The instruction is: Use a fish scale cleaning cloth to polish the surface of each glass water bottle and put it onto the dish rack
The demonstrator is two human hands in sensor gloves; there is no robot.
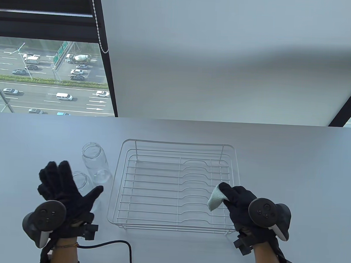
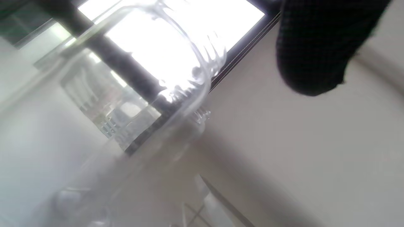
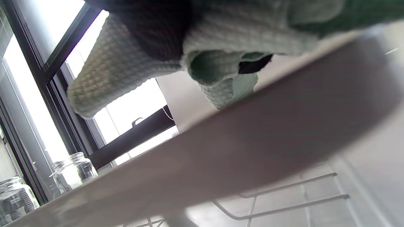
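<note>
A bunched waffle-textured cloth [image 3: 217, 47] hangs from the gloved hand [image 3: 157, 28]; two glass bottles [image 3: 74, 171] stand far left.

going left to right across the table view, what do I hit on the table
Left hand → far bottle → dish rack → cloth → right hand. The near bottle sits behind the left hand's fingers, so I leave it out of the order.

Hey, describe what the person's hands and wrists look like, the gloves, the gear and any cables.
Both the left hand and the right hand wear black knit gloves, each with a dark grey, round-faced tracker with buttons and a white underside. Black brackets sit at the wrists. A black cable trails from the left wrist. Forearms are bare.
</note>
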